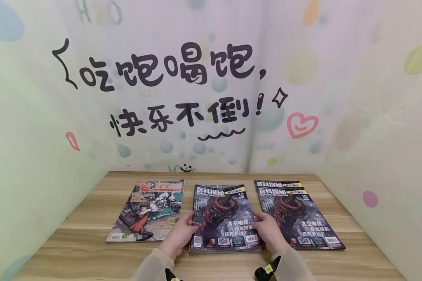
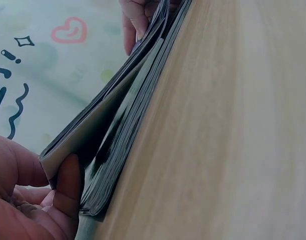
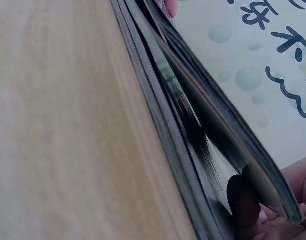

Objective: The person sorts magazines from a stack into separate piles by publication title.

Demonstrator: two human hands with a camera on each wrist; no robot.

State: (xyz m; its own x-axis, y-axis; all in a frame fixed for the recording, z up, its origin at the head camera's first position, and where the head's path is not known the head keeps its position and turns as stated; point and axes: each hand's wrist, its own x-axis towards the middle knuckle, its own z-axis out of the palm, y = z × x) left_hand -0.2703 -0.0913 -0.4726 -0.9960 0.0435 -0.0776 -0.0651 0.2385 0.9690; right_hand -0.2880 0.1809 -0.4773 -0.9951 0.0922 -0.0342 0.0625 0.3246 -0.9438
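Observation:
In the middle of the table lies a dark-covered magazine [image 1: 225, 218] with white Chinese lettering and a red ring-shaped machine. My left hand [image 1: 181, 234] pinches its left edge, and the right hand [image 1: 269, 232] grips the opposite edge. Both wrist views show this upper magazine [image 2: 87, 125] raised at the hands' side, fingers tucked under it and thumb pressed over. Beneath it, more magazines [image 3: 158, 115] lie flat on the table, with a wedge-shaped gap between.
To the right, two magazines with the same cover [image 1: 302, 218] overlap, the rear one showing only its top strip. A colourful comic-style magazine [image 1: 151, 210] lies at left. The wooden table [image 1: 88, 234] meets printed cloth walls [image 1: 211, 156] at the back and sides.

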